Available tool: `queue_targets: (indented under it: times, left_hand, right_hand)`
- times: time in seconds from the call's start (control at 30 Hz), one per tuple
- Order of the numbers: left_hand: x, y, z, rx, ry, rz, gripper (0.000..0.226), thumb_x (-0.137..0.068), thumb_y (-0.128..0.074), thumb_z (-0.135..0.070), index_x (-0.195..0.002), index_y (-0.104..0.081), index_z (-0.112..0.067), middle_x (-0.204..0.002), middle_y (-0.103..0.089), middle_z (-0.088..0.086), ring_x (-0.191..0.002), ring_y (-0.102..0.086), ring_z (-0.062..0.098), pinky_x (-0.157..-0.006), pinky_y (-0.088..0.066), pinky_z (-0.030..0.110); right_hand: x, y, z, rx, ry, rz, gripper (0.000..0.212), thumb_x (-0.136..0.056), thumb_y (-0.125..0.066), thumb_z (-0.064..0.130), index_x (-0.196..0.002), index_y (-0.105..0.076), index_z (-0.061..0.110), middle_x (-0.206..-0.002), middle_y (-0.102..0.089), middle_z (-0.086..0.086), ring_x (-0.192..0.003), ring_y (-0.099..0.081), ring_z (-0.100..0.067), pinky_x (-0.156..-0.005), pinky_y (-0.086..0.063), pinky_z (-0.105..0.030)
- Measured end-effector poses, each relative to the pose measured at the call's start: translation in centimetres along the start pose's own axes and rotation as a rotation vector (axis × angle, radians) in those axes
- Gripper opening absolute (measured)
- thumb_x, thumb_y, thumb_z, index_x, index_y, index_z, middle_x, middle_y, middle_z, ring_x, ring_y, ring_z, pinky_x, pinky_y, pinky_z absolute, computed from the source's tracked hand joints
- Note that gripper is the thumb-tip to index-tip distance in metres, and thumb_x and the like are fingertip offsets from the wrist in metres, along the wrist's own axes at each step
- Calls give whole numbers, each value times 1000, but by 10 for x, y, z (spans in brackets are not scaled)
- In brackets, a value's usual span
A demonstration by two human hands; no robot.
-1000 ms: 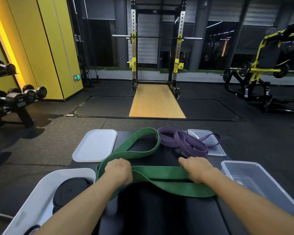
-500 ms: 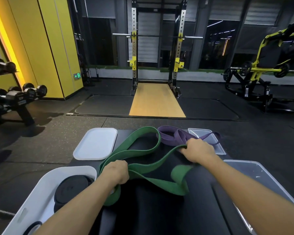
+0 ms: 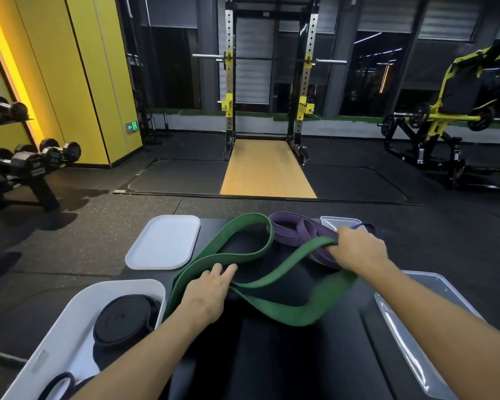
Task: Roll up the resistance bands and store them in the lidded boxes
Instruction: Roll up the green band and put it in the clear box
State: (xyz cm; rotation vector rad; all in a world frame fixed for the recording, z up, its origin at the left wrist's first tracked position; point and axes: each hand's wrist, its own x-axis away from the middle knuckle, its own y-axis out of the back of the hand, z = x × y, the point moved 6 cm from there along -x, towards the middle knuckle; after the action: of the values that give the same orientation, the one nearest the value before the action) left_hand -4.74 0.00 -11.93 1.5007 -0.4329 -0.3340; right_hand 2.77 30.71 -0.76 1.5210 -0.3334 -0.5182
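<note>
We see a green band (image 3: 295,316) and a purple band (image 3: 289,232) on a black tabletop (image 3: 272,368). The left lid (image 3: 163,241) and left box (image 3: 70,324) are white, the roll (image 3: 124,319) inside black; the right lid (image 3: 337,221) and right box (image 3: 404,347) are clear. The floor (image 3: 98,232) is dark with pale speckles, the wall (image 3: 78,82) yellow.
</note>
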Motion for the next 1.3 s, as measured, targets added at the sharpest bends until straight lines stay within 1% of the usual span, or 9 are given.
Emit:
queue_targets:
  times: [0.17,0.27,0.43,0.63,0.73,0.9,1.0,1.13,1.3]
  left_hand:
    - [-1,-1,8,111,87,47,30,-92,-47,-13,-118,-57,-22,-126,-57,7,-119,-59,31,-94,-51,42]
    - [-5,-2,13,255,137,82,11,-93,-48,-30,-98,-54,-22,-124,-63,10,-115,-62,32,-93,-50,37]
    - [-9,-5,19,203,158,188,82,-82,-52,-83,-133,-57,-19,-136,-59,8,-127,-57,29,-102,-47,38]
    - [-9,3,23,100,186,26,54,-106,-31,-58,-114,-63,-15,-122,-68,9,-113,-64,31,-91,-50,40]
    - [-9,10,18,120,166,-12,38,-106,-41,-48,-125,-54,-18,-126,-67,9,-115,-64,34,-91,-50,40]
    - [-1,4,2,38,103,199,60,-93,-61,-47,-140,-38,-18,-136,-55,9,-125,-59,34,-99,-48,44]
    - [-4,3,1,77,99,185,45,-93,-50,-10,-136,-39,-15,-130,-59,13,-118,-62,37,-94,-50,44]
    - [-17,9,1,120,127,96,44,-91,-50,-7,-134,-44,-16,-129,-58,12,-117,-61,37,-95,-50,43]
    - [-39,13,-7,212,91,-43,47,-96,-54,-10,-141,-44,-19,-135,-54,10,-118,-61,37,-98,-48,44]
  right_hand:
    - [-1,-45,-8,-432,70,469,61,-78,-86,19,-130,-54,22,-127,-63,-4,-110,-61,-21,-93,-54,-34]
    - [2,-58,-15,-592,158,578,78,-74,-84,0,-137,-51,31,-125,-65,-1,-110,-65,-20,-93,-57,-33]
    - [-8,-54,-21,-85,253,244,60,-87,-59,2,-136,-53,35,-128,-43,-6,-108,-60,-34,-81,-45,-33]
    - [15,-88,-16,-91,303,585,41,-85,-64,53,-118,-61,29,-109,-66,0,-99,-69,-23,-88,-57,-39]
    - [26,-90,-9,-176,291,553,86,-70,-49,97,-125,-56,31,-128,-61,3,-121,-58,-19,-106,-45,-39]
    - [62,-84,23,-97,442,614,153,-37,-55,107,-163,-5,36,-162,-26,-1,-152,-29,-27,-122,-31,-47]
    - [89,-86,32,66,517,633,125,-56,-75,85,-159,-24,36,-155,-27,-5,-143,-39,-31,-113,-42,-45]
    - [105,-77,33,114,557,351,48,-84,-72,46,-123,-54,25,-120,-43,1,-109,-60,-29,-85,-50,-40]
    - [142,-68,46,-144,627,367,50,-88,-69,48,-123,-35,37,-128,-52,10,-115,-60,-25,-91,-47,-39]
